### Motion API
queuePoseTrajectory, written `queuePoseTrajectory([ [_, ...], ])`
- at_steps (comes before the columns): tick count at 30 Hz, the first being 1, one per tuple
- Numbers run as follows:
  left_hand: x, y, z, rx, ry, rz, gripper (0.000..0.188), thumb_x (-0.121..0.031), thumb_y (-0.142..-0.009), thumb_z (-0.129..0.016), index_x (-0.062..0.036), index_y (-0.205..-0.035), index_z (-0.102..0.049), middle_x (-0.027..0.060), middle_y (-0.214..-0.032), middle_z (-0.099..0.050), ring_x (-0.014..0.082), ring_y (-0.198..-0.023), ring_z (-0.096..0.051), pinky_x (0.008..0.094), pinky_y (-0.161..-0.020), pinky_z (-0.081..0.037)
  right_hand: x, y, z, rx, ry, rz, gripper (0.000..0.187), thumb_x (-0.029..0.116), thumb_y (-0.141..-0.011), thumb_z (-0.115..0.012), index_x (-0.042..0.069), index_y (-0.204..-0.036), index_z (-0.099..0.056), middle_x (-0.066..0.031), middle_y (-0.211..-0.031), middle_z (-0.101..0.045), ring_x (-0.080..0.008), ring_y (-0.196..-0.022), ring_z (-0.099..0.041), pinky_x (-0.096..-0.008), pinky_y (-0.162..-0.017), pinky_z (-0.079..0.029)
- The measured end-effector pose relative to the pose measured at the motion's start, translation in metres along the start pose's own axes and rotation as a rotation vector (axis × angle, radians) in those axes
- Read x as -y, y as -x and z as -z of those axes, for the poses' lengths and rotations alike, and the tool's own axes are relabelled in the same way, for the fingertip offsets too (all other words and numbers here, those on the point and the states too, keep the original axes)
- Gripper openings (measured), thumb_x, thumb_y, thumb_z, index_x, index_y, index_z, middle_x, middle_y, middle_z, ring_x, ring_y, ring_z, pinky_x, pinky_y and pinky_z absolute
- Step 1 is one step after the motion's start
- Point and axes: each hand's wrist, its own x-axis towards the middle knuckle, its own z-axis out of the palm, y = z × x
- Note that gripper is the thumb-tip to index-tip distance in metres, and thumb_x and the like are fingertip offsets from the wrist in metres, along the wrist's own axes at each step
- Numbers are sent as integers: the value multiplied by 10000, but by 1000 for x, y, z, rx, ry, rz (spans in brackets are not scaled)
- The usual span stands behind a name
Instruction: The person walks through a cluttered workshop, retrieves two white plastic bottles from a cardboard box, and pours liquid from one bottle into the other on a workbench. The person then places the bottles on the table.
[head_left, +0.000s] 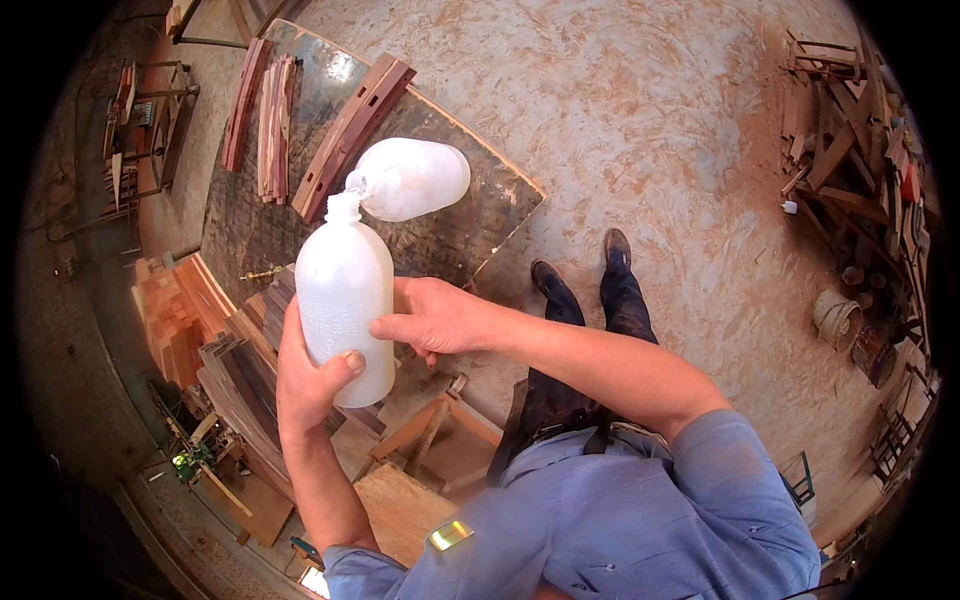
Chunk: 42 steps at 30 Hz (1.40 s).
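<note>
My left hand [308, 375] is wrapped round the lower left side of a translucent white plastic bottle [346, 290], its thumb across the front. On the other side, my right hand [435, 315] presses its thumb to the bottle, with some fingers hidden behind it and the rest curled. The bottle's narrow neck points away from me and looks uncapped. Just beyond it, a second white plastic bottle [415, 180] lies on its side over the dark board, its mouth near the first one's neck. Whether the two mouths touch, I cannot tell.
The dark tabletop [450, 235] carries slotted wooden beams [350, 135] and thin strips [277, 130]. Stacked planks [240, 390] stand at the left, near a wooden frame [440, 430]. Scrap wood [850, 150] and a bucket [836, 317] are along the right.
</note>
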Motion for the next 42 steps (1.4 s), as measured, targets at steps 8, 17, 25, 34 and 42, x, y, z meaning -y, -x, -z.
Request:
queuePoseTrajectory([
  [8, 1, -1, 0, 6, 5, -11, 1071, -490, -660, -865, 46, -1465, -407, 164, -1274, -598, 250, -1148, -611, 406, -957, -507, 0, 0, -1, -2, -19, 8, 592, 367, -975, -647, -48, -1370, -498, -132, -887, -683, -132, -478, -577, -291, -439, -516],
  [17, 1, -1, 2, 8, 5, -8, 1081, -490, -664, -867, 51, -1474, -398, 169, -1291, -592, 259, -1164, -607, 413, -970, -504, 0, -2, -1, -13, -14, 4, 585, 366, -966, -647, -41, -1364, -513, -137, -886, -682, -135, -476, -581, -289, -436, -513],
  [25, 0, -2, 4, 15, -9, -7, 1095, -507, -664, -875, 52, -1476, -399, 171, -1296, -591, 261, -1170, -605, 413, -975, -502, 2, -2, -1, -7, -14, 25, 603, 377, -970, -643, -36, -1387, -503, -142, -895, -686, -132, -475, -573, -294, -442, -513],
  [34, -4, -2, 4, 10, -19, -1, 1094, -509, -662, -872, 52, -1474, -401, 170, -1290, -593, 262, -1169, -605, 418, -975, -501, 4, -2, 0, 12, 6, -6, 591, 376, -975, -636, -27, -1390, -512, -146, -936, -698, -129, -482, -577, -289, -449, -520],
  [42, -4, -2, 3, 12, -9, 0, 1103, -507, -655, -874, 54, -1476, -398, 174, -1293, -589, 265, -1169, -604, 419, -975, -501, 5, 0, 1, 24, -10, -10, 566, 359, -991, -626, -19, -1398, -518, -126, -947, -681, -115, -514, -569, -277, -476, -516],
])
